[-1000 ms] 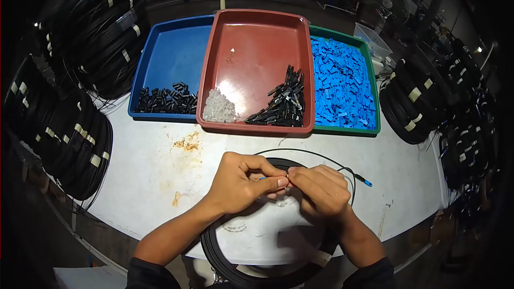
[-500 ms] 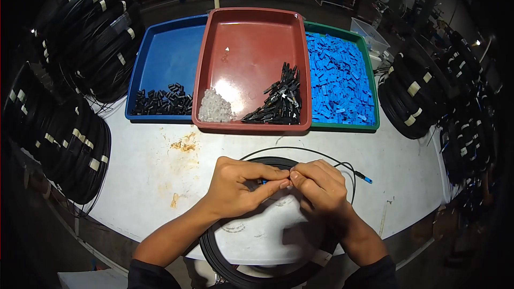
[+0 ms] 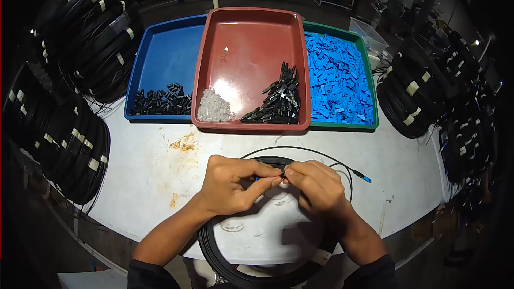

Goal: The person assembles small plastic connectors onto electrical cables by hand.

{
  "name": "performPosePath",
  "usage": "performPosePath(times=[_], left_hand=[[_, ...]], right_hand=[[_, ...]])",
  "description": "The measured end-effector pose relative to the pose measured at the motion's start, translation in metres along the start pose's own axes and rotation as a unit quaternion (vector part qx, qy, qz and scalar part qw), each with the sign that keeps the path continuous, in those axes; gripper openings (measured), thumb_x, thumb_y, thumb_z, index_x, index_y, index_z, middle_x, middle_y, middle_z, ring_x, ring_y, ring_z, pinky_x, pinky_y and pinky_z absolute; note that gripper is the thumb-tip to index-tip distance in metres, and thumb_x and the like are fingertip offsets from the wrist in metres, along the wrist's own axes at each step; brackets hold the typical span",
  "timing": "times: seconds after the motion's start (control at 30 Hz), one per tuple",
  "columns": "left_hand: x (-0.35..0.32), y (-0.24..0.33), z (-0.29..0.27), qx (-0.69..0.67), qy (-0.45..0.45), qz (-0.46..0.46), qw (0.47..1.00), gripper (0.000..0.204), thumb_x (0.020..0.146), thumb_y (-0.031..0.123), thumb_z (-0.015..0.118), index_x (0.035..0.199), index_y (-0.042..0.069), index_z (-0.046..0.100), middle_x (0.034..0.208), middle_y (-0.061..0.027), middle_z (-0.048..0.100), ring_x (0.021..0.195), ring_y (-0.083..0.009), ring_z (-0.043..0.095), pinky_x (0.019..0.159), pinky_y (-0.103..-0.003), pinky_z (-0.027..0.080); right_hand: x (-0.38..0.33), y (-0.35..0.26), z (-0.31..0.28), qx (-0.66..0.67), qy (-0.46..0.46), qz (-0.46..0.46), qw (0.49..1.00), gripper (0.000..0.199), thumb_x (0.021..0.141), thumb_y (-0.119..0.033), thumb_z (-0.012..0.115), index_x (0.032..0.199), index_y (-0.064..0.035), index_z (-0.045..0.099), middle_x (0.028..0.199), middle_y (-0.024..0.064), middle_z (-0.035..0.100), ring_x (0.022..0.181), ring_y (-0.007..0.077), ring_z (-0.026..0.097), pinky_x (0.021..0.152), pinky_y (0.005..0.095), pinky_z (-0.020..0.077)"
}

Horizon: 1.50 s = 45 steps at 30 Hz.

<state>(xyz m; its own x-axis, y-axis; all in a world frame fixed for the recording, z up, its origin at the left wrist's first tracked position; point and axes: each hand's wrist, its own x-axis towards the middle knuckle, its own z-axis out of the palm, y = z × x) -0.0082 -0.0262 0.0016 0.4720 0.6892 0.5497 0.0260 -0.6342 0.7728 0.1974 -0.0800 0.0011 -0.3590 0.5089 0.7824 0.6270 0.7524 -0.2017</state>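
Above the far part of a coil of black cable (image 3: 214, 246), my two hands meet fingertip to fingertip. My left hand (image 3: 230, 182) pinches a cable connector between thumb and forefinger; its blue end (image 3: 257, 179) peeks out behind the fingers. A small dark part (image 3: 282, 174) shows between the two hands' fingertips. My right hand (image 3: 318, 184) is closed in a pinch against that part, its fingers hiding what they grip. To the right, a loose cable end with a black and blue connector (image 3: 365, 177) lies on the white table (image 3: 144, 182).
Along the back stand a blue tray (image 3: 171, 37) of short black pieces, a red tray (image 3: 251, 13) with clear pieces and black connector parts, and a green tray (image 3: 369, 83) full of blue pieces. Cable coils are stacked left (image 3: 75, 144) and right (image 3: 409, 96).
Both hands have shifted slightly left. Their fingertips have parted a little, and the small dark part now shows between them. The view has moved very slightly.
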Motion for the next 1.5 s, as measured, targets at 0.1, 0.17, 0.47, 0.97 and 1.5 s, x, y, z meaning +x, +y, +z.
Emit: performPosePath(times=[0.1,0.17,0.47,0.97,1.5], left_hand=[[0.003,0.009,0.003,-0.062,-0.027,-0.089,0.994,0.012,0.079,0.004,0.081,0.09,0.001,0.081,0.079,-0.0128,0.077,0.062,-0.0157,0.072,0.053,-0.025,0.053],[0.001,-0.002,0.004,0.048,-0.018,0.078,0.996,0.015,0.075,0.002,0.079,0.09,0.003,0.08,0.087,-0.0103,0.079,0.066,-0.0186,0.074,0.059,-0.029,0.059],[0.006,-0.011,-0.011,0.161,-0.06,0.243,0.955,0.023,0.067,0.0,0.079,0.09,0.0,0.077,0.095,-0.0117,0.078,0.072,-0.0211,0.076,0.063,-0.03,0.063],[0.004,-0.011,-0.009,0.219,-0.035,0.331,0.917,0.023,0.066,0.0,0.08,0.089,0.001,0.078,0.09,-0.0109,0.078,0.07,-0.0207,0.075,0.061,-0.03,0.062],[0.007,-0.003,-0.005,0.287,-0.042,0.439,0.851,0.016,0.077,-0.004,0.074,0.092,-0.003,0.076,0.091,-0.0151,0.075,0.075,-0.0204,0.076,0.054,-0.027,0.06]], right_hand=[[0.002,-0.003,-0.007,-0.017,-0.007,-0.023,1.0,0.013,0.076,0.009,0.069,0.087,0.0039,0.064,0.088,0.0149,0.066,0.067,0.024,0.064,0.057,0.0334,0.051],[0.004,-0.009,-0.011,0.007,-0.046,0.03,0.998,0.013,0.075,0.013,0.065,0.084,0.0052,0.064,0.087,0.0164,0.068,0.069,0.0257,0.067,0.06,0.0338,0.0539],[-0.001,-0.009,0.001,0.195,-0.042,0.235,0.951,0.012,0.08,0.013,0.065,0.09,0.0071,0.062,0.087,0.0179,0.069,0.077,0.028,0.072,0.068,0.0353,0.059],[0.001,-0.007,-0.002,0.174,-0.075,0.181,0.965,0.013,0.08,0.014,0.061,0.09,0.0056,0.06,0.085,0.017,0.069,0.076,0.0321,0.071,0.068,0.0373,0.0588],[-0.001,-0.002,-0.008,0.242,-0.094,0.236,0.937,0.02,0.075,0.018,0.054,0.091,0.0076,0.06,0.087,0.0197,0.071,0.079,0.0306,0.074,0.073,0.0356,0.0611]])
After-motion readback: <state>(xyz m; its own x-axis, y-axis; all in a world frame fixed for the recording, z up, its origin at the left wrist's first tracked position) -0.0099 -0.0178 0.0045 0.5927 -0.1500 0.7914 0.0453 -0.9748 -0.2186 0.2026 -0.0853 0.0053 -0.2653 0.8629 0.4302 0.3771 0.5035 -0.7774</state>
